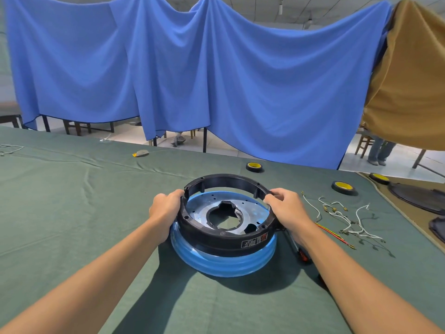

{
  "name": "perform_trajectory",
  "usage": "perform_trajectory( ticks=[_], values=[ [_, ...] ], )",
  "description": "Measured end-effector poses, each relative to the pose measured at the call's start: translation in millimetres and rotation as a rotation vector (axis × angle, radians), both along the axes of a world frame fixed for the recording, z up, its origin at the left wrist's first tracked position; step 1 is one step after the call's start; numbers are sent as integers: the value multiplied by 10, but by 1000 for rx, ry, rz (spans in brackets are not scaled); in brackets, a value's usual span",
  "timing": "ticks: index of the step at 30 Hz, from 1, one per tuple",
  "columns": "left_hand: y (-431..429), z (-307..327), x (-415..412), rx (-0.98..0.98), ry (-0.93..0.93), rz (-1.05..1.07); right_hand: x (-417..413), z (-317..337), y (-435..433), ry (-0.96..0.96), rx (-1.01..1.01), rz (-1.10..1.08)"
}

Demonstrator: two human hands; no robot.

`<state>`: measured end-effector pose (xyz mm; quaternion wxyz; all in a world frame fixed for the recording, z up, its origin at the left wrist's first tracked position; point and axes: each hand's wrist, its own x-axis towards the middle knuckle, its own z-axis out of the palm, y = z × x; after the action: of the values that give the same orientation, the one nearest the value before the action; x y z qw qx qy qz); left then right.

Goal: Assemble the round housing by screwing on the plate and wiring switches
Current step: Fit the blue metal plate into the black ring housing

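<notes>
Black round plastic housing (212, 237) lies mid-frame, flanked evenly; left hand (166, 206) grips its left rim; right hand (287, 208) grips its right rim.

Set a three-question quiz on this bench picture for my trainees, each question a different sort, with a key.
1. True or false: the left hand and the right hand both grip the black round housing.
2. The white wires lie: A) left of the housing, B) right of it, C) inside it.
3. How many yellow-cored tape rolls are in view?
Key: 1 true; 2 B; 3 three.
</notes>
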<state>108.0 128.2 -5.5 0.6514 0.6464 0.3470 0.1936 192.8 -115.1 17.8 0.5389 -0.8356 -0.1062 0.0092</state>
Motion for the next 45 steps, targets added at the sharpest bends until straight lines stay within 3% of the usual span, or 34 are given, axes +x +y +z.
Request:
perform_trajectory(
  ticks=[14, 30, 45],
  values=[
    [7, -29, 62, 47, -4, -18, 72, -6, -24, 60, 22, 60],
    [-20, 9, 111, 163, 76, -8, 111, -22, -22, -40, 23, 22],
    [-33, 19, 87, 183, 75, -22, 135, -98, -38, 17, 24, -19]
  ],
)
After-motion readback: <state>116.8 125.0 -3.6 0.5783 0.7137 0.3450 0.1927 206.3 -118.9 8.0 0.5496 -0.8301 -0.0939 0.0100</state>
